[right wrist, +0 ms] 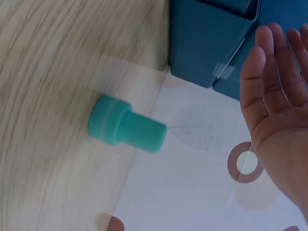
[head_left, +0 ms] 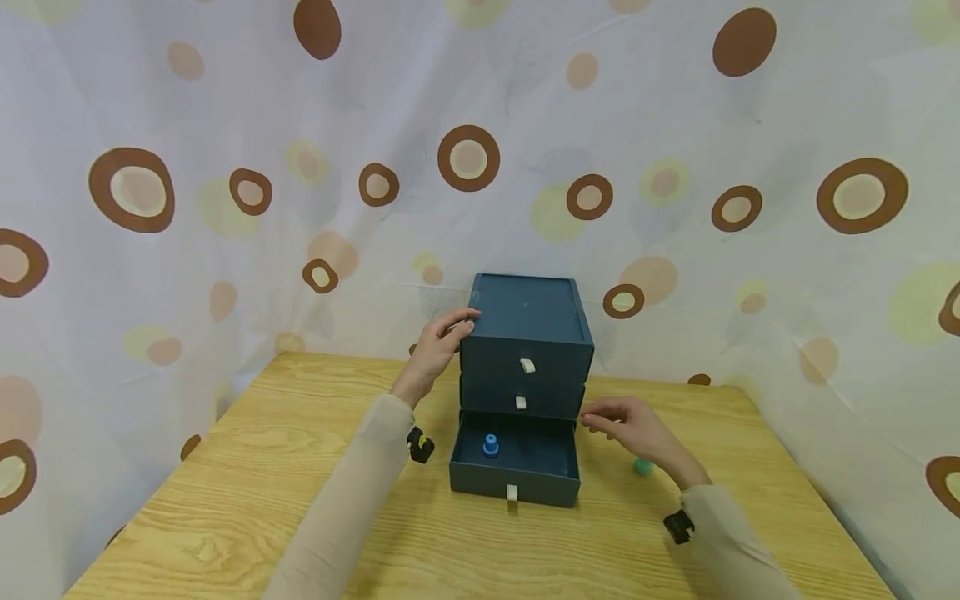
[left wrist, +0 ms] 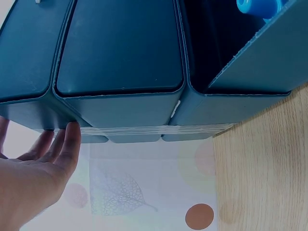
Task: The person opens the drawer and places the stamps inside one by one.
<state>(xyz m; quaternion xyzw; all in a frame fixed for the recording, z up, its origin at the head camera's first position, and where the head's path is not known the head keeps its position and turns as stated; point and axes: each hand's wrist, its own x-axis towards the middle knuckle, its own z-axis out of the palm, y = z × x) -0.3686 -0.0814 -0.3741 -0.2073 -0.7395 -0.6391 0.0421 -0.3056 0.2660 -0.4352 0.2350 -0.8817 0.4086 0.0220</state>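
Note:
A dark blue three-drawer box (head_left: 525, 308) stands on the table, its bottom drawer (head_left: 480, 477) pulled out and the upper two closed. Inside that drawer a blue stepped peg (head_left: 491, 446) stands upright. My left hand (head_left: 435, 350) rests on the box's upper left side, fingers extended, as the left wrist view also shows. By the box's right side is my right hand (head_left: 628, 427), holding nothing, its fingers loosely bent. A green stepped peg (right wrist: 126, 125) stands on the table beneath the right hand, mostly hidden by it in the head view.
The wooden table (head_left: 300, 467) reaches back to a light curtain (head_left: 405, 100) with brown and yellow circles. White pull tabs, such as the bottom tab (head_left: 512, 492), stick out from the drawer fronts. Clear tape (left wrist: 144, 130) runs along the box's side.

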